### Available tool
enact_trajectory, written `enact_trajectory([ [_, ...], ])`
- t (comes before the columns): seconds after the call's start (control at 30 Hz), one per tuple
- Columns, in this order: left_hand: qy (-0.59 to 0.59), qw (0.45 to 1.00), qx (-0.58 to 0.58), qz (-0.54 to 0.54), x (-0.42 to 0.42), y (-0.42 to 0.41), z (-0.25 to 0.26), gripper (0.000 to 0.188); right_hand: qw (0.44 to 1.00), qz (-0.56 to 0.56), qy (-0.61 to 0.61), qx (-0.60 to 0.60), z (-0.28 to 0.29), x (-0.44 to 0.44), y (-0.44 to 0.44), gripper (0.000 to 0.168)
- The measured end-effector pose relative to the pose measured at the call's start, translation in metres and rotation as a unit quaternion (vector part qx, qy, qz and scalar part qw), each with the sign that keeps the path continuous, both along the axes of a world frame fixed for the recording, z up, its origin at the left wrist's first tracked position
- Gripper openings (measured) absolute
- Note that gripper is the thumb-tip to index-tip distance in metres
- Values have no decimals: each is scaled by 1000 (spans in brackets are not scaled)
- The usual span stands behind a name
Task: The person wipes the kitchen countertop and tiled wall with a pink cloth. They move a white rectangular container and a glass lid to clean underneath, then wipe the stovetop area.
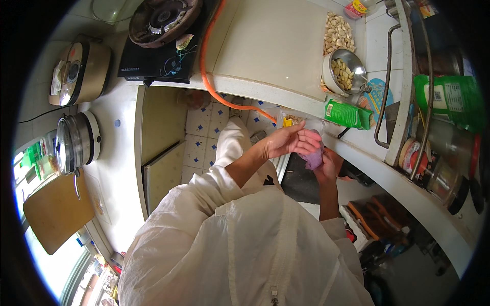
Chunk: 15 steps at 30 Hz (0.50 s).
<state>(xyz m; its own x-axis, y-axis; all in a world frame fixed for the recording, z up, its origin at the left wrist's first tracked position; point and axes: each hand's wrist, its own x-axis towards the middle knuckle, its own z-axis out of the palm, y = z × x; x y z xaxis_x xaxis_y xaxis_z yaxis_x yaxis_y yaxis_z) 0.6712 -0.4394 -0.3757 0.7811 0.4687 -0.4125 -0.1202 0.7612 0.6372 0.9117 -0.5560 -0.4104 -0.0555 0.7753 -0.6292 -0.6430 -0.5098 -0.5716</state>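
Note:
My left hand (294,141) is turned with its palm partly up and its fingers spread loosely, holding nothing. A crumpled purple cloth (314,158) lies just below and behind its fingers; whether they touch it I cannot tell. My right hand (326,167) grips that cloth from the right side, its fingers partly hidden by it. Both hands are in front of the counter edge, above the floor. Behind the left hand is a clear plastic bag (302,119) with a yellow patch, partly covered.
On the counter (268,49) are many garlic cloves (337,34), a steel pot (358,63) of peeled cloves and a green packet (346,114). An orange hose (206,46) hangs over the edge. A gas stove (164,23), rice cooker (78,72), electric pot (76,143) and metal rack (402,84) stand around.

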Motion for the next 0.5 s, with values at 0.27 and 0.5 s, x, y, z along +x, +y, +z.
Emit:
enact_trajectory([
  [0.27,262,945,191,49,13,-32,-26,63,1000,-26,3,-9,63,-21,3,46],
  [0.5,-6,995,-64,77,7,-38,-4,55,977,125,-165,46,91,-41,22,47],
])
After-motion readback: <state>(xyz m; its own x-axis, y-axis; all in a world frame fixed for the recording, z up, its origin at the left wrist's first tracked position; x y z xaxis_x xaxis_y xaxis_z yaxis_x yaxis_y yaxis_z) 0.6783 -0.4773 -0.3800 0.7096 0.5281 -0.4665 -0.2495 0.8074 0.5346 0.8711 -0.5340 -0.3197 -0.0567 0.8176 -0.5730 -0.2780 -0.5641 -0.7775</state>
